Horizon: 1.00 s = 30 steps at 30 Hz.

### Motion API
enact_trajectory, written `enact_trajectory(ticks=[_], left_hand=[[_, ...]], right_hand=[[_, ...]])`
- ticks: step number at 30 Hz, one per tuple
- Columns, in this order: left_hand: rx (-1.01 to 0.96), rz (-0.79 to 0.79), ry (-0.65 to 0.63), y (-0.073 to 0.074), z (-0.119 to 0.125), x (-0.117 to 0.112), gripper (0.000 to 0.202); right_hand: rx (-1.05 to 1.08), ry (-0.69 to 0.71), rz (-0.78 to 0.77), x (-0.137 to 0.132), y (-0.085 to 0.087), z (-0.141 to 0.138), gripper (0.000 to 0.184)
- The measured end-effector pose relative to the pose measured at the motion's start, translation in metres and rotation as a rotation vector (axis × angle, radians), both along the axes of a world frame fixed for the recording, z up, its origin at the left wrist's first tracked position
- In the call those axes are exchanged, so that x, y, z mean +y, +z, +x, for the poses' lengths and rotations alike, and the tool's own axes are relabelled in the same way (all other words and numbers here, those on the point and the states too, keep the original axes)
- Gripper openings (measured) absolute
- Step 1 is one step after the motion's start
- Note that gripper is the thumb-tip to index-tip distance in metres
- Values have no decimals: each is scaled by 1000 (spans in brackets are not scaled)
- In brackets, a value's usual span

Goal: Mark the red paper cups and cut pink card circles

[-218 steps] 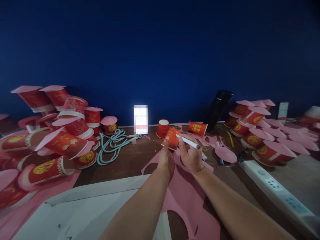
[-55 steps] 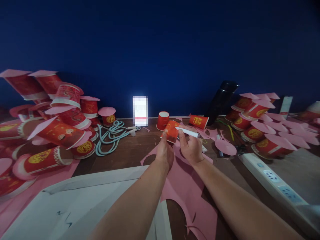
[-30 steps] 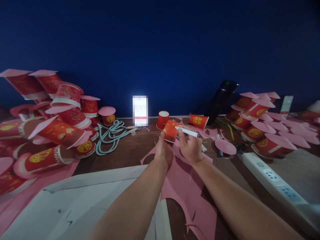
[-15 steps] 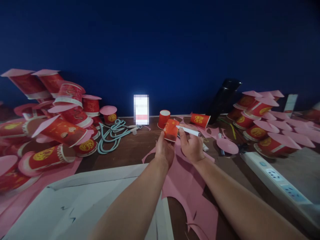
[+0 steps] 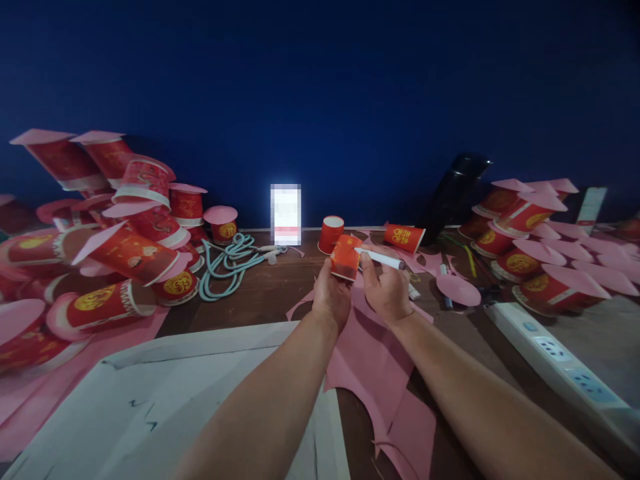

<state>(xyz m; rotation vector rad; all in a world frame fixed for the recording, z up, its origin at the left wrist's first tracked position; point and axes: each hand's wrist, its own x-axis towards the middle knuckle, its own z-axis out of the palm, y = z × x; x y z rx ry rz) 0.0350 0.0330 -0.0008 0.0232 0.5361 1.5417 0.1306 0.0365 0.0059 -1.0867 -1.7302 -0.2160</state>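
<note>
My left hand (image 5: 330,300) grips a red paper cup (image 5: 345,257) with gold print, held tilted above the brown table. My right hand (image 5: 386,290) pinches a white marker (image 5: 383,259) whose tip rests against the cup's side. Both hands hover over a pink paper sheet (image 5: 370,360) with round holes cut out of it. A cut pink disc (image 5: 455,291) lies just right of my right hand.
Piles of red cups capped with pink discs sit at left (image 5: 125,253) and right (image 5: 530,227). A teal cable (image 5: 225,263), lit phone (image 5: 285,215), black bottle (image 5: 453,197), two loose cups (image 5: 331,233), white power strip (image 5: 555,360) and white board (image 5: 165,407) surround the hands.
The hands and cup stay almost still; the cup has turned slightly in my left hand. The view has shifted a little, moving everything slightly rightward.
</note>
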Motion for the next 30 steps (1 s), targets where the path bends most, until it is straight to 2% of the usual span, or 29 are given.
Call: enact_trajectory(ticks=[12, 19, 30], left_hand=[[10, 13, -3, -2, 0, 1, 29], [6, 18, -17, 0, 0, 1, 30], [-4, 40, -12, 2, 0, -2, 30]], right_hand=[[3, -3, -25, -4, 3, -1, 23], [5, -4, 12, -6, 0, -3, 21], [9, 10, -22, -6, -3, -2, 21]])
